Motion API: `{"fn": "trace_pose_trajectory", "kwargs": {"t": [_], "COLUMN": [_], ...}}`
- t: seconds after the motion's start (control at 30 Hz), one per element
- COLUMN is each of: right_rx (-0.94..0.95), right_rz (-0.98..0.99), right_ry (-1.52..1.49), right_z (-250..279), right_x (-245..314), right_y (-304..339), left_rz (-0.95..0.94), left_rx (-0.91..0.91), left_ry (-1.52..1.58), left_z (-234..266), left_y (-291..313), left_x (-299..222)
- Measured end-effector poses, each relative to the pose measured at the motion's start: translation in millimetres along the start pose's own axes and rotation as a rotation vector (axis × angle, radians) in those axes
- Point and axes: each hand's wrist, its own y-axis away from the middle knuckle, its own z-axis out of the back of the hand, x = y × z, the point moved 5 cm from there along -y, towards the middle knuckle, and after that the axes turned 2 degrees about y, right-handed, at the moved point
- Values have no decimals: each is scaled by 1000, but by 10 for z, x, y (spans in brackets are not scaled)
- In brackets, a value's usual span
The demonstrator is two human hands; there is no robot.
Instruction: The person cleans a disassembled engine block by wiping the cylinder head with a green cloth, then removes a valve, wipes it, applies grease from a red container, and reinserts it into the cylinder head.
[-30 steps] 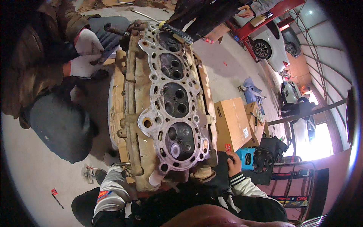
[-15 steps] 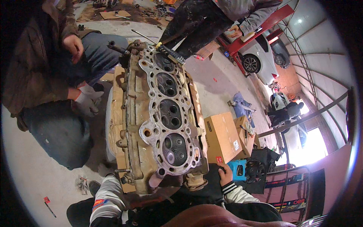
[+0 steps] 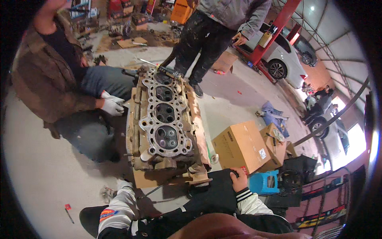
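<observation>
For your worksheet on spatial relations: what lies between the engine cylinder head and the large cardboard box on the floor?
In the head view, only bare concrete floor separates the cylinder head from the cardboard box.

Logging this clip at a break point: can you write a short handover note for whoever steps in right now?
Right hand: empty, resting on the wearer's own dark trouser knee.
Left hand: low by the near left corner of the cardboard; mostly hidden, so its grip cannot be told.
Engine head: lies flat on the cardboard on the floor, round chambers facing up.
A seated person's gloved hands are at its left edge; another person stands at the far end.
Done: the head is laid out. Left: neither of the wearer's hands is on it.
</observation>
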Motion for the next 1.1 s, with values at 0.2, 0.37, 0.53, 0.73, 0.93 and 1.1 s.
{"fn": "trace_pose_trajectory", "kwargs": {"t": [0.2,0.37,0.53,0.73,0.93,1.1], "right_rx": [-56,-55,-87,-261,-311,-16], "right_rz": [62,-8,20,83,257,562], "right_ry": [-46,-269,-257,-327,-536,-373], "right_z": [-140,-229,-220,-40,410,552], "right_x": [61,70,43,42,741,1736], "right_y": [-25,-43,8,36,99,16], "left_rz": [-6,-5,73,-362,-545,-693], "left_rx": [-21,-138,2,-152,-7,88], "left_ry": [92,121,394,445,412,469], "left_z": [688,1327,1810,2842,3735,4125], "left_y": [235,512,911,1777,2998,3329], "left_x": [55,-21,-101,-594,-1463,-2285]}}
